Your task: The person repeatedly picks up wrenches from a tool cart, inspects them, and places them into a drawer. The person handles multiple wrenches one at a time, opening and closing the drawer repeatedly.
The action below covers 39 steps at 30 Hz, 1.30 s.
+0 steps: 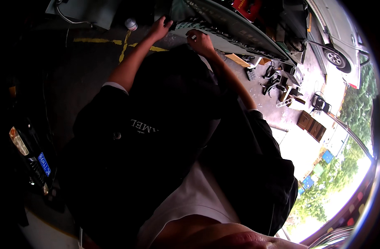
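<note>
At the near edge of a grey-green workbench [223,35], my two hands work side by side. My left hand [159,29] is closed, its fingers curled around a small dark thing in deep shadow. A little to the right, my right hand [201,43] is also closed, with the fingers bent in and a small pale spot showing between them. What it holds, if anything, is too small to name. Along the bench edge beside both hands runs a dark, ragged-looking strip [210,31]. A white can [131,24] stands left of my left hand.
A red case [246,9] lies on the bench. Yellow lines [124,45] mark the floor. To the right are black parts [273,79], a cardboard box [311,125] and a pale car [339,37]. A dark car's headlight [18,140] shows at the left.
</note>
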Each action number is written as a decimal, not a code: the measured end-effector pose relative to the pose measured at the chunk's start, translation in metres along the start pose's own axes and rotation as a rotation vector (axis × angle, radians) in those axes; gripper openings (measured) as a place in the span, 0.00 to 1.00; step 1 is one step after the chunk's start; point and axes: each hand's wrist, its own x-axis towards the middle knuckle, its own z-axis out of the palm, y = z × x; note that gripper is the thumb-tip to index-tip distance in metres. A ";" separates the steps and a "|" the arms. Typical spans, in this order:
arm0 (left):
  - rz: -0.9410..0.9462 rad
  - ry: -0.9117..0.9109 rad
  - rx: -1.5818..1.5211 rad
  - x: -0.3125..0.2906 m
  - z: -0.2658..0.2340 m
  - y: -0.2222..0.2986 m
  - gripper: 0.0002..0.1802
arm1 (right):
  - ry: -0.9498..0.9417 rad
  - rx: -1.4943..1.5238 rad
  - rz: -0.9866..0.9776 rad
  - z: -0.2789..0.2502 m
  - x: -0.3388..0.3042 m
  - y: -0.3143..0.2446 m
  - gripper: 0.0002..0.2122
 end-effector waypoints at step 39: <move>0.050 -0.317 -0.505 -0.015 -0.041 0.134 0.10 | 0.550 0.173 0.006 -0.125 -0.017 -0.046 0.07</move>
